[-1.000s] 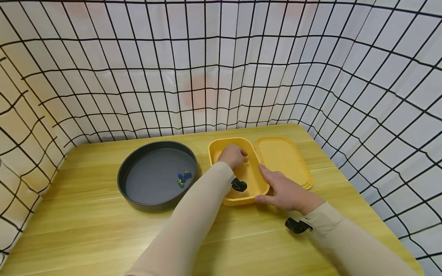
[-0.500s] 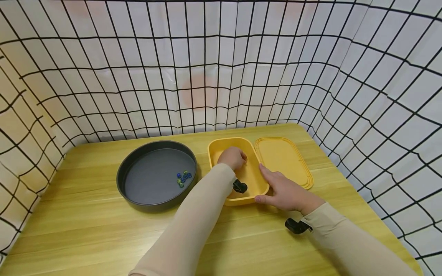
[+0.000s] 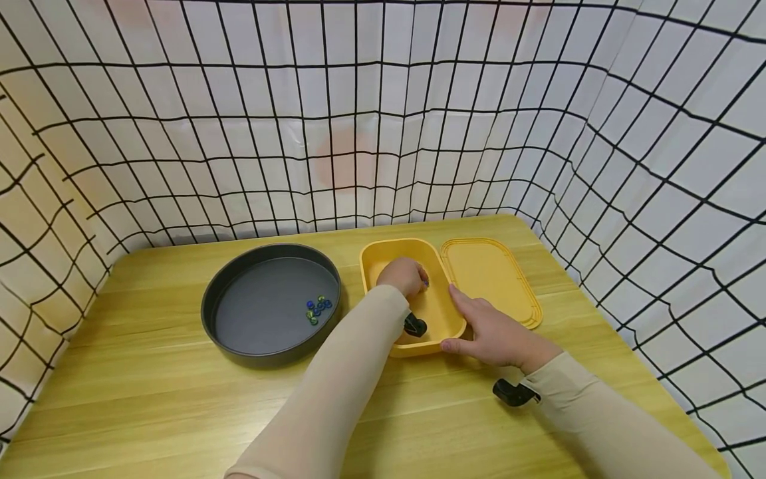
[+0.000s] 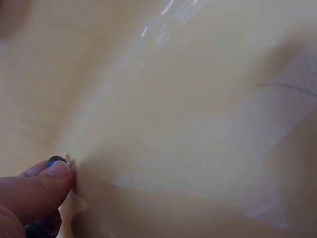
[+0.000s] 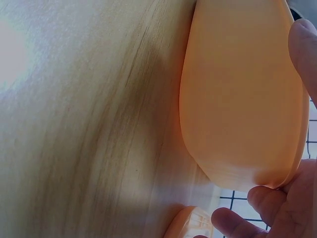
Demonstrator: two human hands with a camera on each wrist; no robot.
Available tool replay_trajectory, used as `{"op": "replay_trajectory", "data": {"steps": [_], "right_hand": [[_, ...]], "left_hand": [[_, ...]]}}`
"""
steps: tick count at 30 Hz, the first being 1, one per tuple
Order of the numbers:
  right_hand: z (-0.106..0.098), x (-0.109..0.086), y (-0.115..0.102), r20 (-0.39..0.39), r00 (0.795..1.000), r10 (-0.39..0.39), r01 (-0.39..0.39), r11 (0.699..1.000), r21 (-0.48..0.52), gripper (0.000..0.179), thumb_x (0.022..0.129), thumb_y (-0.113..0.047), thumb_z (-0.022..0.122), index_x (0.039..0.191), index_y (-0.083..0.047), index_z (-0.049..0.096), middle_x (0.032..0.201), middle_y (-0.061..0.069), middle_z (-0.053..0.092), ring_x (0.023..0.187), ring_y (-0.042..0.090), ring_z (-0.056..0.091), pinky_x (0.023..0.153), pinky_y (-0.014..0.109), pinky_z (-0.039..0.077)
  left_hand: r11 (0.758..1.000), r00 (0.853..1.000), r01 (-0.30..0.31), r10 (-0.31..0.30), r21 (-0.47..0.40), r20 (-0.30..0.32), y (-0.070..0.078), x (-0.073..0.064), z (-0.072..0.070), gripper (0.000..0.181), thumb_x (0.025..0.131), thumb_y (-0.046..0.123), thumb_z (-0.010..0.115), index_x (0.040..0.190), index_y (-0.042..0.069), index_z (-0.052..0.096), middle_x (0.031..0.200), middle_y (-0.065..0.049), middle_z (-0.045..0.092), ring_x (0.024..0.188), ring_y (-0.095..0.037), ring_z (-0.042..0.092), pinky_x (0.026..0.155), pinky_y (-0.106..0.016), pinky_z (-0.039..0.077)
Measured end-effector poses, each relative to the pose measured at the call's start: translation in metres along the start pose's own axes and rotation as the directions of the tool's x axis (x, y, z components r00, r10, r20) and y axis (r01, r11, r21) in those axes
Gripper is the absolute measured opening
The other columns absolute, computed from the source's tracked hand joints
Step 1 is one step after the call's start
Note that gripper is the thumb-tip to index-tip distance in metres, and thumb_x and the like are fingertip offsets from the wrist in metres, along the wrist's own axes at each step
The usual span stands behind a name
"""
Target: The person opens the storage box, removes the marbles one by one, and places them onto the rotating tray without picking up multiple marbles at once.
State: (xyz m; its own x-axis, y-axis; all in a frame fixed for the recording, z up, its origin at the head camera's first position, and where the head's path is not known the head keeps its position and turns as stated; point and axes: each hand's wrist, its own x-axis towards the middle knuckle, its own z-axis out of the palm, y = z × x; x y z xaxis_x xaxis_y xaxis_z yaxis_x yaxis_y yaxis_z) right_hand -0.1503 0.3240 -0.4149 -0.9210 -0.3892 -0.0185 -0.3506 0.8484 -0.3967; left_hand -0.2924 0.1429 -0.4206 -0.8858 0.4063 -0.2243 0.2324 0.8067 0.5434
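Observation:
Inside the yellow plastic box (image 3: pixel 439 313), my left hand (image 3: pixel 402 275) pinches a dark bluish glass marble (image 4: pixel 57 159) between thumb and fingertip. Only a sliver of the marble shows in the head view. My right hand (image 3: pixel 493 332) grips the box at its near right corner, thumb on the front wall and fingers along the right side. In the right wrist view the box's outer wall (image 5: pixel 242 99) stands between thumb and fingers. Several blue and green marbles (image 3: pixel 317 311) lie grouped at the right side of a round dark grey pan (image 3: pixel 257 286).
The yellow lid (image 3: pixel 491 279) lies flat on the wooden table (image 3: pixel 149 399), right of the box. A white sheet behind black netting (image 3: pixel 353 153) encloses the back and both sides. Each wrist carries a small black camera (image 3: pixel 514 392).
My left hand has shifted slightly toward me inside the box, and a marble now shows at its fingertips. The right hand and the box hold their place.

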Motion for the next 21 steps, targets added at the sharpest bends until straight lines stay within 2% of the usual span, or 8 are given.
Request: {"op": "replay_trajectory", "data": {"steps": [9,15,21], "right_hand": [[-0.0002,-0.0002,0.0003,0.005,1.0,0.011,-0.011,1.0,0.0,0.112,0.095,-0.063,0.069,0.166,0.005,0.015,0.172,0.023,0.025,0.148,0.046,0.043,0.12,0.06,0.039],[0.0004,-0.0005,0.0001,0.002,1.0,0.01,-0.01,1.0,0.002,0.112,0.095,-0.064,0.068,0.167,0.004,0.015,0.173,0.022,0.025,0.148,0.045,0.042,0.12,0.06,0.039],[0.0007,-0.0007,-0.0001,-0.005,1.0,0.008,-0.008,1.0,-0.003,0.112,0.095,-0.064,0.069,0.167,0.004,0.016,0.173,0.022,0.025,0.148,0.045,0.043,0.12,0.059,0.039]], "left_hand": [[1.0,1.0,-0.006,0.006,0.01,0.016,0.0001,0.0023,0.0012,0.017,0.099,0.026,0.075,0.114,0.026,0.083,0.122,0.009,0.077,0.098,-0.012,0.064,0.086,-0.027,0.054],[1.0,1.0,-0.009,0.008,0.02,0.01,0.0001,0.0014,0.001,0.014,0.099,0.028,0.074,0.111,0.026,0.083,0.118,0.009,0.077,0.095,-0.011,0.064,0.084,-0.026,0.053],[0.999,1.0,-0.017,0.017,-0.033,-0.007,0.0023,0.0018,0.0,0.016,0.101,0.029,0.072,0.112,0.026,0.082,0.118,0.008,0.077,0.088,-0.012,0.063,0.078,-0.025,0.051]]}}
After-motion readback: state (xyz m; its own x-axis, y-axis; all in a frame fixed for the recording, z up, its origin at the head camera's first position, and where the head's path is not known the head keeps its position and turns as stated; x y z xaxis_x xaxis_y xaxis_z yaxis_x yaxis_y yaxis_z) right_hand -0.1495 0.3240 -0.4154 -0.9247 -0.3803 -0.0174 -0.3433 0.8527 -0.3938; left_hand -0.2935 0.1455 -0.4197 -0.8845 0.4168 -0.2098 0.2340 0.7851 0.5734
